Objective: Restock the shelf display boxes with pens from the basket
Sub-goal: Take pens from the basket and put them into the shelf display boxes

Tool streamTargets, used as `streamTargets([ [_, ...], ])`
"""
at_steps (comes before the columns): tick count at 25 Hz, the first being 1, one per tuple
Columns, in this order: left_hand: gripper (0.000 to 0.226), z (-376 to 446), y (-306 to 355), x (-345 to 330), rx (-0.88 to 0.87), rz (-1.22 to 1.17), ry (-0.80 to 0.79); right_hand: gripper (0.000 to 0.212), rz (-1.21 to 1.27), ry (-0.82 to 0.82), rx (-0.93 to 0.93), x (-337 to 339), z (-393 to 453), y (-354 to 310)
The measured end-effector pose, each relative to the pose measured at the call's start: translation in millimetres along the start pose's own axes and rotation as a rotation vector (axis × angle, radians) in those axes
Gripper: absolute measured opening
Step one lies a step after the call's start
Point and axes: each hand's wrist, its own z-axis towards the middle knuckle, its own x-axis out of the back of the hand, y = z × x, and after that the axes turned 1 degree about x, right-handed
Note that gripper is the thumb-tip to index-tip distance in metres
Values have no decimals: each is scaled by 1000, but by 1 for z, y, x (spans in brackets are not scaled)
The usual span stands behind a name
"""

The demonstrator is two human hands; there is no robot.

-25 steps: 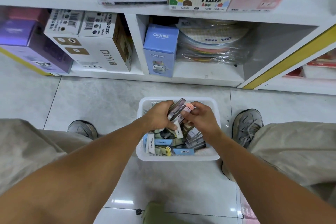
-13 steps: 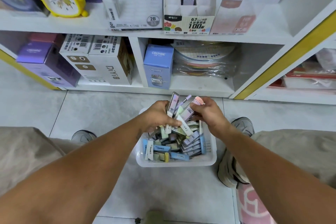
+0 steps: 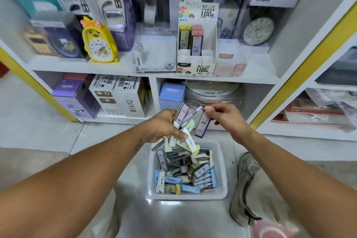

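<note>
Yellow chick clock (image 3: pixel 99 42) beside purple box (image 3: pixel 123 23)

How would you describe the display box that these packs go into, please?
On the upper shelf, right of the yellow chick clock, stands a white display box. Unlike its neighbours, it prints "100" in bold and holds upright green and pink-topped packs.

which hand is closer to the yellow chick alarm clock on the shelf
Left. The left hand, gripping a bundle of packs, sits below and right of the yellow chick alarm clock. The right hand is farther right, past the display box.
</note>
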Motion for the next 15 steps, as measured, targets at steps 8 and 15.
streamTargets([
  [8,39,-63,122,33,-131,-162,136,6,-337,144,443,49,17,-156],
  [15,68,-68,176,61,-155,-391,330,9,-566,398,691,58,46,-199],
])
